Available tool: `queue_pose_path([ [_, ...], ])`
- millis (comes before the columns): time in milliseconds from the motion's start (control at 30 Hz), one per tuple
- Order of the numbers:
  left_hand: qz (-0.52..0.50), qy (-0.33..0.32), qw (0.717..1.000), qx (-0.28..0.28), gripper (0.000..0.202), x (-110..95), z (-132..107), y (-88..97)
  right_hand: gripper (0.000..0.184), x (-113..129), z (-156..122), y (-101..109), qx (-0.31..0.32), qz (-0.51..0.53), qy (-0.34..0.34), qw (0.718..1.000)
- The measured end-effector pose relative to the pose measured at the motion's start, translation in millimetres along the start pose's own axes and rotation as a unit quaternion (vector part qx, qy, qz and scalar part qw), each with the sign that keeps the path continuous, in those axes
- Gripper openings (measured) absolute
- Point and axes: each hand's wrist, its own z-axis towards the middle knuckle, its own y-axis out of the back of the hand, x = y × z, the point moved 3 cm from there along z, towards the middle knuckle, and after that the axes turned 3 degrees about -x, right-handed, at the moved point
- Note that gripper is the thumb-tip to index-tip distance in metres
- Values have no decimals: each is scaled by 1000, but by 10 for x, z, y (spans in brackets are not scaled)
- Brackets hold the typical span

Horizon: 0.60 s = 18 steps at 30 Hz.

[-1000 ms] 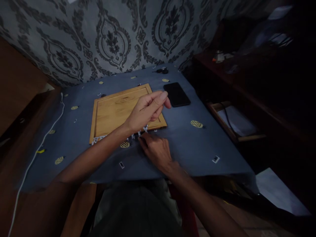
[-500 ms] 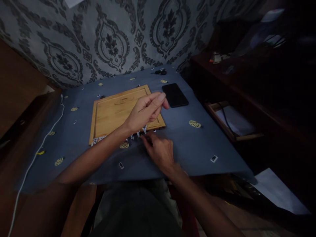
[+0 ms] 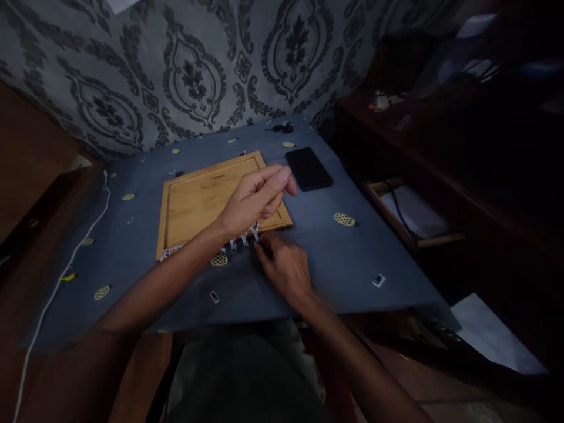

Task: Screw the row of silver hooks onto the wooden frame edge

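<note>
Head view, the sole view: I have both bare hands above a counter (image 3: 335,267) covered in blue-grey cloth with a scattered yellow print. The wooden board (image 3: 202,200) lies flat on the cloth, left of centre, its raised rim running round a shallow recess. Along its near edge I record a row of small whitish strips (image 3: 245,239); those toward the middle and right overhang the edge, and their material is too small to determine.

The left hand (image 3: 259,197) is held above the right part of the board, its forearm crossing the near left corner. Its grip is narrow, thumb laid against curled fingers; I cannot tell whether anything is pinched between them. The right hand (image 3: 285,264) is low at the near edge, its fingertips just beside the rightmost strip. Its grip is turned from the camera and shadowed; I cannot tell whether it is wide or narrow, nor whether it touches that strip.

I further note a black phone (image 3: 308,168) lying to the right of the board, a small dark object (image 3: 282,127) near the far edge of the cloth, and a white cable (image 3: 66,276) down the left side.
</note>
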Motion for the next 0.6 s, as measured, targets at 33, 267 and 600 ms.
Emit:
queue_pose_path([
  [33, -2, -1, 1000, 1, 48, 0, 3, 2, 16, -3, 1, -6, -4, 6, 7, 1000],
  [267, -25, 15, 1000, -1, 46, -20, 36, 51, 18, -17, 4, -30, -2, 13, 5, 1000],
  [600, -28, -19, 991, -130, 37, -87, -62, 184, 16, 7, -6, 6, 12, 7, 9, 1000],
])
